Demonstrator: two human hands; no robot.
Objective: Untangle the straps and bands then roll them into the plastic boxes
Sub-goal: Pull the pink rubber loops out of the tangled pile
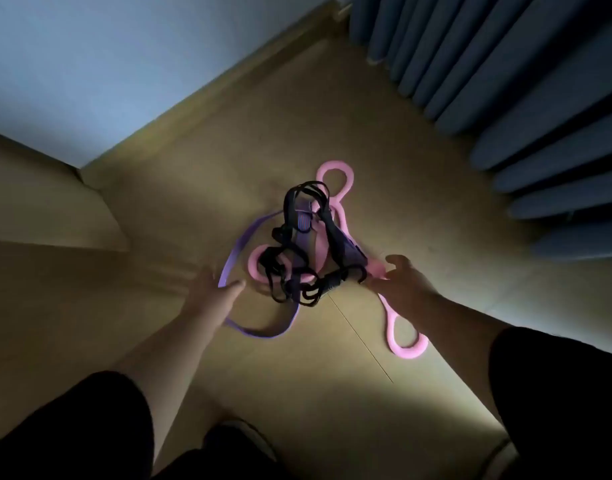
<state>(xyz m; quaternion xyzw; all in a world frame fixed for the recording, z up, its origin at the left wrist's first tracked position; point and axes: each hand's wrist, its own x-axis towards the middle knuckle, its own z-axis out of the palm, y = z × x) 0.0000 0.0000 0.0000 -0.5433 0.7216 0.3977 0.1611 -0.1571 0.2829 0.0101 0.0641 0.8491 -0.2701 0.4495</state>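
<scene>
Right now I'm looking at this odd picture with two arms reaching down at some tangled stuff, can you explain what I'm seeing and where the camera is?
There is no machine here: these are a person's two bare arms. The single picture comes from a camera worn on the head, looking forward and down, so the arms enter from the bottom.

On the floor lies a tangle: black straps, a purple band looping out to the left, and a pink band with ring-shaped ends.

The left hand is spread beside the purple band and holds nothing. The right hand reaches the tangle's right edge, at the pink band; whether its grip has closed is unclear. A curtain hangs at upper right. No boxes are in view.
</scene>
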